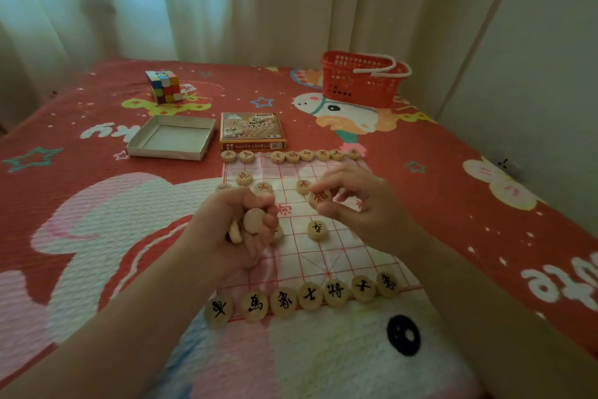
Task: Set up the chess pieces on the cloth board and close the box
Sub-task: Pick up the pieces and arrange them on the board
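- Right hand (362, 207) is pinching a red piece (320, 198) over the cloth board (326, 256), mid-placing.
- Left hand (233, 230) is clutching spare pieces (255, 220) alongside.
- Next is probably needing a free crossing beneath the pinch; box (171, 138) is lying open beyond.

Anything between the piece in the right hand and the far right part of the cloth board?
Nothing visible does. The right hand pinches the red-marked piece over the cloth board; the nearest placed piece lies to its left. The hand itself hides some squares there.
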Action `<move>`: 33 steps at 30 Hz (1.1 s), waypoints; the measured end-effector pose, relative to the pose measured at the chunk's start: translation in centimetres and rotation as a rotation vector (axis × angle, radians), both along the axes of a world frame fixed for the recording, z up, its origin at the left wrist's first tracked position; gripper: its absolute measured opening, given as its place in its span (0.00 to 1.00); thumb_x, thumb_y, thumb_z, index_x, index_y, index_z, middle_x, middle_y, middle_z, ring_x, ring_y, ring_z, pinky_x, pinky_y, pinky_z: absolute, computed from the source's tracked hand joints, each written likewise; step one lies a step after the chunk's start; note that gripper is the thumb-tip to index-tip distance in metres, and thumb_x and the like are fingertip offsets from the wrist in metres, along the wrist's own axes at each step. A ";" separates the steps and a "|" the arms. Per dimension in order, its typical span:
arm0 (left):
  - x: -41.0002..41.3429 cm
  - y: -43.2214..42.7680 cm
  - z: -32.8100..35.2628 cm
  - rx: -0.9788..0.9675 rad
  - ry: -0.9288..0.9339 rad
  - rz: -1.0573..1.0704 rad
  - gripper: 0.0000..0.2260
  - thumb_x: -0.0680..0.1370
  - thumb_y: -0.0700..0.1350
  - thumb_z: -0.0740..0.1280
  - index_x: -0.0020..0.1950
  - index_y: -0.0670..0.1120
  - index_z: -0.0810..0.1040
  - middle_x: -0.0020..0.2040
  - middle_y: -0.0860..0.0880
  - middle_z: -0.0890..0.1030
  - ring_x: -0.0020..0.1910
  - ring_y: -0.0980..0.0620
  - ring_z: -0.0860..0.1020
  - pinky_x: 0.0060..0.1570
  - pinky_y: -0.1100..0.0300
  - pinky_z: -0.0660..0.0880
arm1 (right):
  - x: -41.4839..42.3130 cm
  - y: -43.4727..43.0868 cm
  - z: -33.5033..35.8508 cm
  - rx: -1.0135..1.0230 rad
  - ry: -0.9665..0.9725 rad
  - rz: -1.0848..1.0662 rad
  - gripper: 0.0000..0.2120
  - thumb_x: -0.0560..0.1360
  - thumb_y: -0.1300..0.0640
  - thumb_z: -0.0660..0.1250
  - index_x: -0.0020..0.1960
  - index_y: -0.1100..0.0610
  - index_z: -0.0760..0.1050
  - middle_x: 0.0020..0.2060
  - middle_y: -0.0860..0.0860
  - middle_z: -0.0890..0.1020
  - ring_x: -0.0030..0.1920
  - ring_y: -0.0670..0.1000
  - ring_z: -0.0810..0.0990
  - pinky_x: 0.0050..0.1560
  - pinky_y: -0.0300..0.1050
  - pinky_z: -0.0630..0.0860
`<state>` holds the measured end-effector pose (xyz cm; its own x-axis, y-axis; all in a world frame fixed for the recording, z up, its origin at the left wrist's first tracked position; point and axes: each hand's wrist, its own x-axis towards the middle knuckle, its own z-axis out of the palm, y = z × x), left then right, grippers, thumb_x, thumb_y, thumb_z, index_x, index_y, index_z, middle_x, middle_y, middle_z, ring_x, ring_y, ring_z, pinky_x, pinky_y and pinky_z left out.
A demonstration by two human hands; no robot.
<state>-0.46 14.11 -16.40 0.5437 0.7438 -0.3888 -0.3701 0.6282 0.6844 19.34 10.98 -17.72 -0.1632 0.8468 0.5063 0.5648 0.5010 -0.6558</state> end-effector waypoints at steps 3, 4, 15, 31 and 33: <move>-0.2 0.5 0.2 -0.037 -0.094 0.129 0.09 0.62 0.31 0.53 0.35 0.39 0.70 0.31 0.43 0.75 0.30 0.52 0.74 0.27 0.64 0.77 | 0.3 0.4 0.1 -0.035 -0.015 -0.019 0.08 0.69 0.55 0.70 0.48 0.50 0.79 0.46 0.47 0.82 0.45 0.48 0.78 0.43 0.45 0.75; -0.2 0.6 0.2 -0.042 -0.098 0.156 0.11 0.64 0.29 0.51 0.35 0.39 0.70 0.31 0.43 0.76 0.32 0.50 0.75 0.30 0.62 0.79 | 0.3 0.5 0.1 -0.045 -0.020 -0.025 0.09 0.69 0.56 0.70 0.48 0.49 0.78 0.46 0.46 0.82 0.45 0.48 0.78 0.43 0.45 0.75; -1.3 2.2 0.5 -0.119 -0.221 0.315 0.12 0.76 0.30 0.52 0.48 0.35 0.75 0.50 0.36 0.80 0.46 0.42 0.83 0.45 0.62 0.80 | -0.9 6.7 1.1 -0.113 -0.232 -0.054 0.08 0.71 0.59 0.71 0.50 0.58 0.79 0.39 0.40 0.78 0.38 0.37 0.75 0.38 0.25 0.68; -1.8 9.1 -0.1 -0.013 -0.108 0.542 0.16 0.71 0.25 0.47 0.40 0.40 0.71 0.34 0.42 0.79 0.29 0.50 0.80 0.33 0.61 0.80 | -3.5 14.2 0.2 0.090 -0.282 -0.144 0.20 0.68 0.60 0.73 0.58 0.58 0.74 0.42 0.44 0.74 0.45 0.52 0.77 0.50 0.49 0.77; -2.0 9.7 -0.3 -0.018 -0.130 0.557 0.17 0.72 0.25 0.46 0.43 0.39 0.71 0.43 0.40 0.77 0.38 0.46 0.80 0.40 0.57 0.80 | -3.7 15.2 0.1 0.036 -0.325 -0.183 0.16 0.69 0.59 0.73 0.56 0.58 0.75 0.39 0.40 0.71 0.45 0.50 0.74 0.54 0.51 0.73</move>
